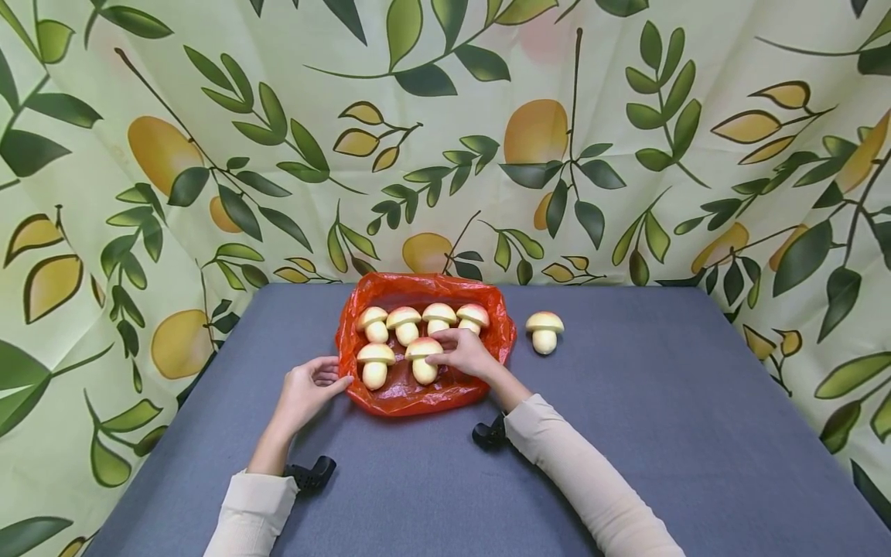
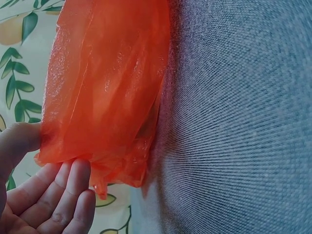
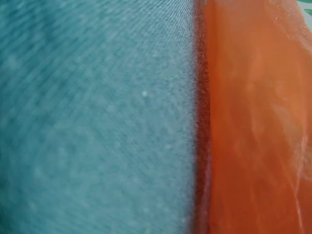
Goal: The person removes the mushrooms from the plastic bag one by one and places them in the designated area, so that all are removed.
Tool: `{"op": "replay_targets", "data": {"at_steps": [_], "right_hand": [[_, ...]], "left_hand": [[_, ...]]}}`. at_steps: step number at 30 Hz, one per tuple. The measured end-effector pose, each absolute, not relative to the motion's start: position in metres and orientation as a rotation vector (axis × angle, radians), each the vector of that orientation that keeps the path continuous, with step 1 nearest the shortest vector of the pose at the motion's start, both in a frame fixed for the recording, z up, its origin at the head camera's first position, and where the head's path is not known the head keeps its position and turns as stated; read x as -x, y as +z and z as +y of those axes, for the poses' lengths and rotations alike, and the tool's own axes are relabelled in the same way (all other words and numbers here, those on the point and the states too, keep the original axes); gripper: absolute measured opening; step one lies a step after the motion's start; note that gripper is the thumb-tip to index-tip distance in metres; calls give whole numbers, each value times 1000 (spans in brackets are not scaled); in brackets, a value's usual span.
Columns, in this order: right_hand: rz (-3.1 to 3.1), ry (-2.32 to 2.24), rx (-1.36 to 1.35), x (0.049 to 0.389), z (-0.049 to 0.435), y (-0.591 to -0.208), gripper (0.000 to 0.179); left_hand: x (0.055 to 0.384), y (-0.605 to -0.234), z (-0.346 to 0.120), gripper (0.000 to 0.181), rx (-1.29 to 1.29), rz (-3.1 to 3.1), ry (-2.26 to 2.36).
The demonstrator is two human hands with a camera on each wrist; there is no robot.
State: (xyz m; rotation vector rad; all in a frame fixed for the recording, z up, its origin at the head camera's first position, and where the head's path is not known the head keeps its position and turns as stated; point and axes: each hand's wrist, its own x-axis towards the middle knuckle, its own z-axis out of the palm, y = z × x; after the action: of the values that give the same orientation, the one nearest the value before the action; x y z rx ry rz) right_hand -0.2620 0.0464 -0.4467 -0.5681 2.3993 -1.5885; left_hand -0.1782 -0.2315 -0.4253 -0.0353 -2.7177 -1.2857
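Observation:
A tray-like container wrapped in red plastic bag film sits on the table, with several cream mushrooms with reddish-tinged caps in it. In the head view my right hand reaches over its right side and pinches the front-row mushroom between thumb and fingers. Left of that stands another mushroom; a back row includes the mushroom. My left hand holds the container's left edge, thumb toward the front corner. In the left wrist view, the left fingers meet the red film. The right wrist view shows no hand, only red film and cloth.
One mushroom lies on the grey-blue table, right of the container. A leaf-and-fruit patterned cloth hangs behind and along the sides. Black wrist devices sit on both forearms.

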Motion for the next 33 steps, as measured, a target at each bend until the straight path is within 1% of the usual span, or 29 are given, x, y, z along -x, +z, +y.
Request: {"op": "replay_targets", "data": {"at_steps": [10, 18, 24, 33], "right_hand": [[2383, -1625, 590, 256, 50, -436, 46], [2408, -1611, 680, 247, 52, -420, 46], [2412, -1612, 737, 243, 56, -416, 46], [2385, -1664, 701, 232, 66, -407, 48]], "left_hand": [[178, -425, -232, 38, 26, -2729, -1298], [179, -426, -233, 37, 34, -2725, -1298], [179, -426, -233, 37, 42, -2717, -1298], [179, -426, -233, 37, 43, -2717, -1300]]}}
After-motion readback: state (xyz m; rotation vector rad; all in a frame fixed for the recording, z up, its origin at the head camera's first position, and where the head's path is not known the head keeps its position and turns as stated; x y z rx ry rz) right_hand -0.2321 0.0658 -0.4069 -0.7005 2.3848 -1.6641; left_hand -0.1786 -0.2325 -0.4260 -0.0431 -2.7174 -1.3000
